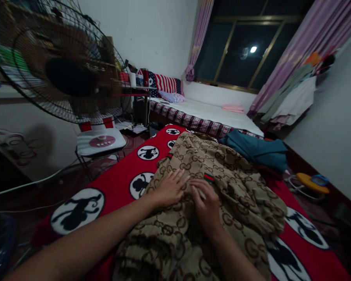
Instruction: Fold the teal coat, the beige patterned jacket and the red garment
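A tan jacket [199,156] with a brown letter-and-ring pattern lies spread and wrinkled in front of me. It has a small green-and-red stripe [208,178] and a gathered elastic edge at the near left. My left hand [171,189] rests flat on the cloth, fingers stretched out and slightly spread. Just right of it, my right hand [206,203] is bent over the jacket's middle, thumb and fingers drawn together on the fabric. Under the jacket is a red blanket [114,195] with black figures in white circles.
A folded teal cloth [254,148] lies beyond the jacket on the right. At the left stand a wire-caged fan [70,78] and a white chair [101,140]. A bed [204,111] lies below the window. Clothes [298,97] hang on the right, above a yellow stool [312,183].
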`<action>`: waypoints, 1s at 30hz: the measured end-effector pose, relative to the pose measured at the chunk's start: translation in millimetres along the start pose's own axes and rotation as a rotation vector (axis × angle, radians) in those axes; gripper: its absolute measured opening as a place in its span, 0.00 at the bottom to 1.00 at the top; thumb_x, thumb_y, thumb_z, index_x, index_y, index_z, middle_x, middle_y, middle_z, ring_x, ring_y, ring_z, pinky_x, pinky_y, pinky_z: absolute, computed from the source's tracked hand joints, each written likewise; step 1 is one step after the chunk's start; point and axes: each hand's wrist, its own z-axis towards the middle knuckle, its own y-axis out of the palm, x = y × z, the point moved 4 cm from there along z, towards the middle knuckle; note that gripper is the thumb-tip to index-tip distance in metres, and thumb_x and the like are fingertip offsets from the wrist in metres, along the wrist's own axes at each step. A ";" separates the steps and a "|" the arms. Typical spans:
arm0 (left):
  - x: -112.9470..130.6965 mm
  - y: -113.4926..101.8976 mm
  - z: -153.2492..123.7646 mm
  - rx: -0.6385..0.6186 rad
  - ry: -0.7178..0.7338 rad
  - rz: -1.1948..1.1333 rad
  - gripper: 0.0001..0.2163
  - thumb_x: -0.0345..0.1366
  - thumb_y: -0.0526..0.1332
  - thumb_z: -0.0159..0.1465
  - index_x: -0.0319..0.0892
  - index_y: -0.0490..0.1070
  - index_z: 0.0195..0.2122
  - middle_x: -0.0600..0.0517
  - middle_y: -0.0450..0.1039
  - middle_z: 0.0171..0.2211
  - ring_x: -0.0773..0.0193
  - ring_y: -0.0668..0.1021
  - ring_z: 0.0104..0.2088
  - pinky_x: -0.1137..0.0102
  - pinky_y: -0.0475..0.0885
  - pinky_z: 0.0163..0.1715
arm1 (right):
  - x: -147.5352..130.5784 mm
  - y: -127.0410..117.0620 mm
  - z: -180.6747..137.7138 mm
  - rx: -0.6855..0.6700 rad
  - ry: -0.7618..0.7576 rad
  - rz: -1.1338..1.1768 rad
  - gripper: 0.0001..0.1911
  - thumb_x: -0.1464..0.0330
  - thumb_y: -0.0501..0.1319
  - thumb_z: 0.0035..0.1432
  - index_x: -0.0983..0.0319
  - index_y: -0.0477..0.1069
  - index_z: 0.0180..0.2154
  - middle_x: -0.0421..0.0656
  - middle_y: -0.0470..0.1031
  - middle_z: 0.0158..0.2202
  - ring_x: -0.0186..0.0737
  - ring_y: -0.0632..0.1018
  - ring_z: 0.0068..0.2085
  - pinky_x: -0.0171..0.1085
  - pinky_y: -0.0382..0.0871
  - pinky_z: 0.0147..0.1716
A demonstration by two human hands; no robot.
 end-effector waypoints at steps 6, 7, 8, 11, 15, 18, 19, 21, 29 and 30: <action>16.1 -5.7 -11.7 0.142 0.036 -0.007 0.25 0.48 0.51 0.68 0.52 0.56 0.65 0.43 0.47 0.68 0.49 0.52 0.67 0.51 0.51 0.63 | 28.6 -6.6 55.3 -0.004 -0.054 -0.358 0.20 0.65 0.52 0.62 0.63 0.68 0.53 0.52 0.62 0.62 0.47 0.63 0.62 0.48 0.57 0.60; 17.9 -4.4 -10.5 0.164 0.036 -0.002 0.25 0.48 0.52 0.68 0.51 0.57 0.65 0.43 0.48 0.68 0.49 0.53 0.67 0.51 0.52 0.63 | 33.5 -2.8 59.8 -0.045 -0.072 -0.427 0.22 0.65 0.52 0.63 0.63 0.65 0.57 0.51 0.58 0.65 0.46 0.59 0.65 0.48 0.54 0.62; 19.3 -2.5 -9.1 0.181 0.034 0.004 0.25 0.48 0.53 0.67 0.51 0.57 0.64 0.43 0.49 0.68 0.48 0.54 0.67 0.51 0.52 0.62 | 39.9 2.3 62.5 -0.103 -0.076 -0.496 0.24 0.64 0.51 0.64 0.62 0.61 0.60 0.50 0.53 0.67 0.46 0.55 0.67 0.49 0.52 0.63; 22.1 4.5 -5.7 0.201 0.022 0.019 0.25 0.50 0.52 0.67 0.50 0.59 0.63 0.41 0.51 0.67 0.45 0.56 0.66 0.49 0.55 0.61 | 70.2 20.9 64.7 -0.376 0.063 -0.652 0.28 0.60 0.47 0.67 0.59 0.52 0.66 0.47 0.48 0.69 0.46 0.49 0.69 0.53 0.48 0.63; 22.9 6.2 -4.2 0.209 0.009 -0.013 0.24 0.50 0.54 0.66 0.49 0.62 0.62 0.42 0.52 0.67 0.45 0.57 0.66 0.48 0.55 0.61 | 97.9 32.9 73.1 -0.635 0.328 -0.700 0.29 0.57 0.43 0.68 0.60 0.50 0.66 0.49 0.47 0.69 0.49 0.50 0.68 0.58 0.47 0.62; 21.4 -3.1 -4.2 0.246 0.008 -0.139 0.21 0.46 0.59 0.64 0.47 0.69 0.57 0.43 0.57 0.65 0.47 0.61 0.64 0.51 0.57 0.62 | 88.1 35.2 79.8 -0.677 0.397 -0.757 0.29 0.57 0.46 0.66 0.61 0.54 0.65 0.52 0.50 0.68 0.56 0.54 0.67 0.64 0.47 0.59; 19.8 -7.9 -4.2 0.272 0.003 -0.218 0.17 0.43 0.60 0.63 0.46 0.72 0.53 0.44 0.62 0.62 0.50 0.65 0.62 0.54 0.60 0.61 | 80.8 36.6 78.2 -0.656 0.390 -0.786 0.28 0.59 0.48 0.65 0.62 0.57 0.63 0.53 0.52 0.67 0.57 0.55 0.66 0.65 0.46 0.59; 12.6 -18.8 -4.5 0.354 -0.055 -0.408 0.11 0.35 0.58 0.64 0.44 0.77 0.44 0.47 0.74 0.52 0.56 0.75 0.53 0.62 0.68 0.55 | 64.0 42.2 66.9 -0.580 0.311 -0.812 0.26 0.63 0.50 0.65 0.65 0.61 0.61 0.54 0.55 0.66 0.56 0.55 0.66 0.64 0.45 0.60; -34.3 -38.9 -7.4 0.726 -0.323 -0.763 0.10 0.31 0.55 0.62 0.41 0.76 0.37 0.49 0.79 0.36 0.62 0.79 0.38 0.70 0.73 0.39 | 1.5 37.0 15.6 -0.550 0.085 -0.502 0.19 0.67 0.54 0.63 0.64 0.71 0.53 0.52 0.68 0.59 0.49 0.68 0.59 0.49 0.59 0.58; -39.2 -37.1 -6.9 0.736 -0.340 -0.815 0.10 0.31 0.55 0.62 0.40 0.76 0.38 0.49 0.79 0.36 0.62 0.79 0.37 0.70 0.74 0.38 | -11.3 30.8 15.8 -0.613 0.069 -0.405 0.16 0.65 0.56 0.62 0.62 0.74 0.49 0.50 0.73 0.54 0.48 0.72 0.55 0.45 0.64 0.54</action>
